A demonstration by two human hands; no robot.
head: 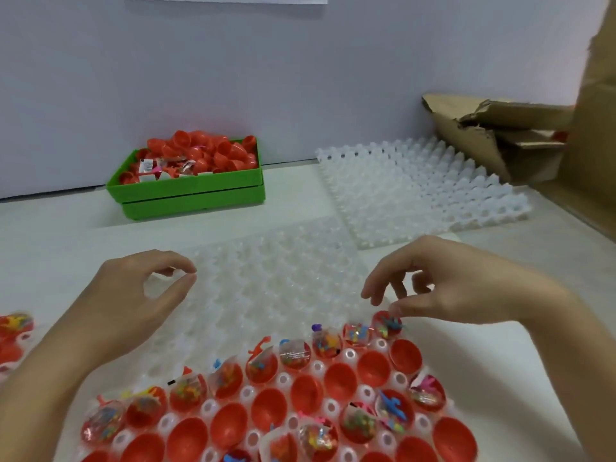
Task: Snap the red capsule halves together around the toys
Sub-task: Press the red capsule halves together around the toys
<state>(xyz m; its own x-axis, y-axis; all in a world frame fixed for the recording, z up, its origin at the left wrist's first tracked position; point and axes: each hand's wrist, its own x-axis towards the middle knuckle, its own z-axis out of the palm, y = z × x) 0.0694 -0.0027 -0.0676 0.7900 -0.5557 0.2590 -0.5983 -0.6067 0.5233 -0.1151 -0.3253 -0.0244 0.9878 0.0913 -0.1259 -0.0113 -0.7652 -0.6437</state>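
1. Red capsule halves (340, 381) sit open-side-up in the clear tray (266, 288), filling its near rows. Some already hold bagged toys (325, 343), others are still bare.
2. My read: this is still the loading stage, nothing capped yet. The spare halves for closing are heaped in the green bin (186, 188), way beyond the tray's far edge by the wall.
3. Right hand (460, 285) hovers over the tray's far-right filled cup, fingertips (395, 308) pinched right at the toy (388, 323) sticking out of it. Looks like it's tucking it in, though I can't tell if it's truly gripping.
4. Left hand (133, 295) floats above the tray's left side, thumb and forefinger nearly meeting, holding nothing I can see.
5. Next move probably calls for grabbing a loose half from the bin and pressing it squarely down over a loaded cup, keeping the bag edges clear of the seam.
6. White trays (433, 185) are stacked off the clear tray's far-right corner.
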